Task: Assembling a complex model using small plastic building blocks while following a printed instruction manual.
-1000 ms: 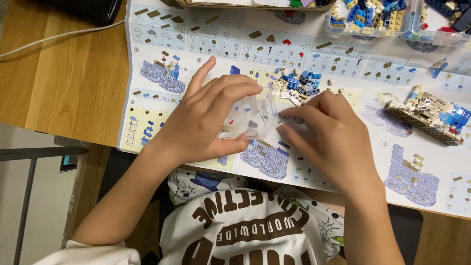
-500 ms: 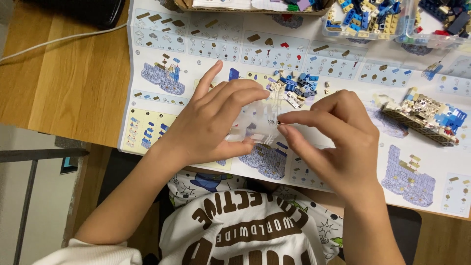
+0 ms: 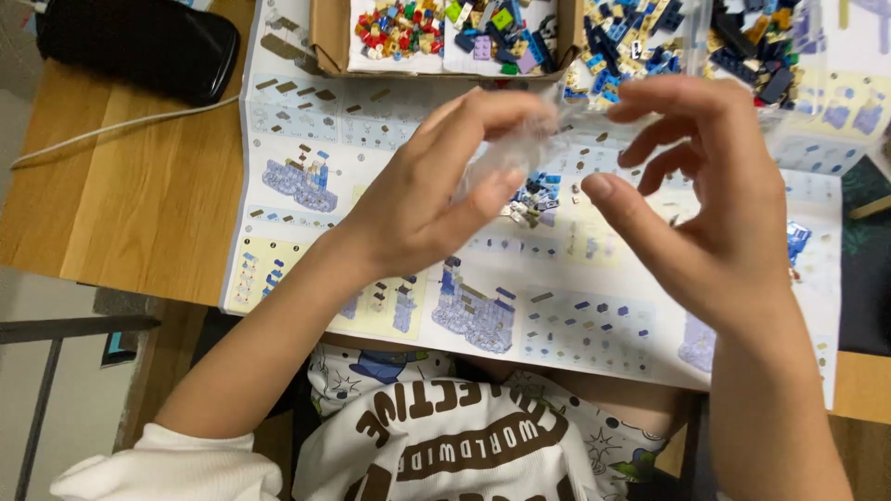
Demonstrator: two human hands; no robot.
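Note:
My left hand [image 3: 418, 199] is raised above the sheet and pinches a small clear plastic bag [image 3: 515, 153] between thumb and fingers. My right hand [image 3: 715, 213] hovers just to the right of the bag, fingers spread and curled, holding nothing that I can see. Below the bag a little pile of blue, tan and dark bricks [image 3: 534, 199] lies on the printed building-instruction sheet [image 3: 306, 232]. The sheet covers the wooden table [image 3: 121, 204] in front of me.
A cardboard box [image 3: 329, 37] of mixed coloured bricks stands at the far edge, with a clear tub of blue and tan bricks [image 3: 650, 42] to its right. A black pouch [image 3: 139, 46] and a white cable [image 3: 111, 130] lie far left.
Both hands have lifted off the sheet with the clear bag. The right hand has opened and drawn away to the right. The view has shifted nearer the far boxes.

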